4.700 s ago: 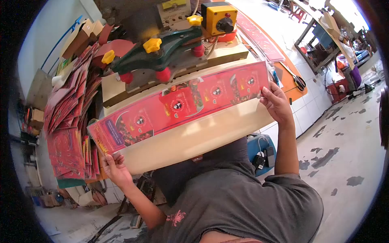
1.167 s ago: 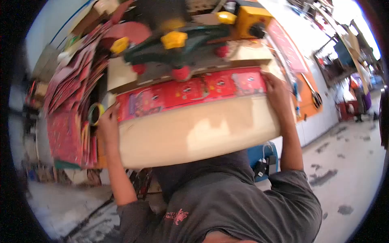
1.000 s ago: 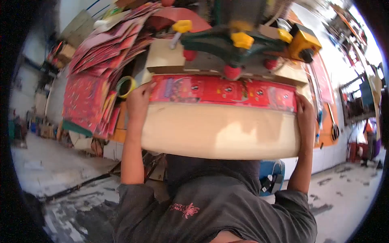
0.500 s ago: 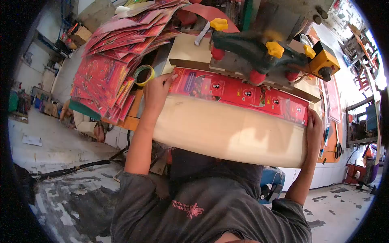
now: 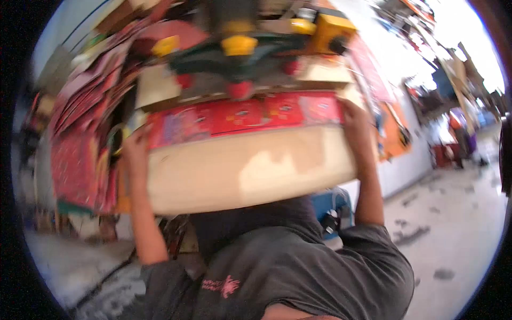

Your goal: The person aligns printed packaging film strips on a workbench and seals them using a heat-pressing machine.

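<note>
A red printed strip of plastic packaging [image 5: 240, 118] lies crosswise beneath the press head, its near edge along a cream curved panel [image 5: 213, 176]. At the strip's left end, the fingers of my left hand [image 5: 136, 143] are closed on its edge. My right hand [image 5: 354, 118] grips the opposite end, with the thumb side up against the strip's corner. Just beyond the strip stands the press, a dark green bracket [image 5: 208, 55] with yellow knobs and red feet. Motion blur softens both hands and the print.
Stacked red printed packets [image 5: 80, 144] fan out on the left, beside a roll of yellow tape [image 5: 116, 140]. A yellow switch box [image 5: 333, 34] sits on the machine's right. Scissors [image 5: 404, 137] lie on the orange tabletop [image 5: 392, 146] at right.
The view has swung, so the press, strip and hands appear farther left and the strip's tilt has changed. Both hands stay at the strip's two ends.
</note>
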`<state>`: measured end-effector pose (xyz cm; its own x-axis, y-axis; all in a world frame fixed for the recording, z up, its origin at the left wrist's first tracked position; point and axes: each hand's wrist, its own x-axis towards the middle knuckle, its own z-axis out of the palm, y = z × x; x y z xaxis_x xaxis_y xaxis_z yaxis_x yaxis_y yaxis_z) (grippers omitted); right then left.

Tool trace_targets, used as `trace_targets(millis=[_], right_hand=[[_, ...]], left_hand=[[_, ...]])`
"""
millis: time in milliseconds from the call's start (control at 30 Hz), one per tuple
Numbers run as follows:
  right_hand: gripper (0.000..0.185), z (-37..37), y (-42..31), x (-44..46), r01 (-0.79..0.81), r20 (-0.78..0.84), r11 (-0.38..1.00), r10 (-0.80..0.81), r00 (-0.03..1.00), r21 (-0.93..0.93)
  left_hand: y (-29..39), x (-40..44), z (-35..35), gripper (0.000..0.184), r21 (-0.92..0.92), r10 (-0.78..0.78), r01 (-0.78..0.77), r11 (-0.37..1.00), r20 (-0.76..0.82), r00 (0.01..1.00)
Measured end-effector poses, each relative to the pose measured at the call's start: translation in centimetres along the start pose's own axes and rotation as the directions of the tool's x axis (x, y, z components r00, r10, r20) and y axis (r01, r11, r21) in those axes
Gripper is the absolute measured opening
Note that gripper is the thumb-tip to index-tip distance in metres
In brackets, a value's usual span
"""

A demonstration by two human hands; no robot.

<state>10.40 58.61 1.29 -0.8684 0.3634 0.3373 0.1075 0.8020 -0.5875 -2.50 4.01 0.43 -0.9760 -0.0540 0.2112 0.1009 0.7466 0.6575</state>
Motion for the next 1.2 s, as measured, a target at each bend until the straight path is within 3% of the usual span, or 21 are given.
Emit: trace_targets(millis=[100, 167, 267, 433, 767, 833, 933, 1000, 1033, 1067, 1133, 1200], right_hand=[[0.027, -0.1, 0.1, 0.1, -0.034, -0.011, 0.997, 0.033, 0.999, -0.065], [0.024, -0.1, 0.2, 0.2, -0.026, -0.017, 0.995, 0.025, 1.000, -0.099], [0.024, 0.0, 0.3, 0.2, -0.033, -0.030, 0.995, 0.030, 0.999, -0.097], [0.023, -0.1, 0.5, 0.3, 0.011, -0.033, 0.989, -0.016, 0.999, -0.145], [0.029, 0.2, 0.1, 0.3, -0.050, -0.030, 0.998, 0.050, 0.998, -0.025], [0.028, 0.4, 0.7, 0.3, -0.024, -0.024, 0.999, 0.024, 0.999, -0.023], [0.030, -0.4, -1.0, 0.2, -0.080, 0.020, 0.996, 0.081, 0.997, -0.042], [0.030, 0.1, 0.4, 0.5, -0.023, 0.021, 1.000, 0.022, 1.000, 0.003], [0.031, -0.2, -0.2, 0.5, -0.018, 0.034, 0.998, 0.020, 0.999, -0.062], [0.032, -0.5, -1.3, 0.4, -0.092, 0.060, 0.993, 0.097, 0.993, -0.080], [0.032, -0.4, -1.1, 0.5, -0.077, 0.046, 0.994, 0.080, 0.996, -0.072], [0.032, -0.3, -0.7, 0.6, -0.047, 0.057, 0.996, 0.051, 0.997, -0.078]], left_hand=[[2.3, -0.4, -0.3, 0.040, 0.046, 0.095, -0.094, 0.995, -0.020, 0.995], [2.3, -0.3, -0.3, 0.049, 0.087, 0.005, -0.004, 0.996, -0.009, 1.000], [1.6, -0.1, -0.2, 0.050, 0.065, 0.053, -0.053, 0.996, 0.011, 0.999], [2.7, -0.4, -0.4, 0.049, 0.059, 0.063, -0.065, 0.996, 0.028, 0.998], [-0.9, 0.5, 0.3, 0.039, 0.007, 0.125, -0.125, 0.992, -0.016, 0.992], [3.4, -0.9, -0.6, 0.037, 0.051, 0.082, -0.080, 0.996, -0.045, 0.996], [1.2, -0.2, 0.1, 0.036, 0.058, 0.074, -0.069, 0.996, -0.095, 0.993], [1.4, -0.2, 0.0, 0.035, 0.075, 0.049, -0.043, 0.996, -0.079, 0.996], [1.6, -0.3, -0.1, 0.035, 0.085, 0.031, -0.022, 0.996, -0.097, 0.995], [1.7, -0.4, -0.2, 0.034, 0.082, 0.064, -0.056, 0.995, -0.098, 0.993], [1.7, -0.5, -0.3, 0.032, 0.084, 0.083, -0.074, 0.994, -0.109, 0.991], [1.6, -0.4, -0.2, 0.040, 0.063, 0.046, -0.042, 0.997, -0.055, 0.997]])
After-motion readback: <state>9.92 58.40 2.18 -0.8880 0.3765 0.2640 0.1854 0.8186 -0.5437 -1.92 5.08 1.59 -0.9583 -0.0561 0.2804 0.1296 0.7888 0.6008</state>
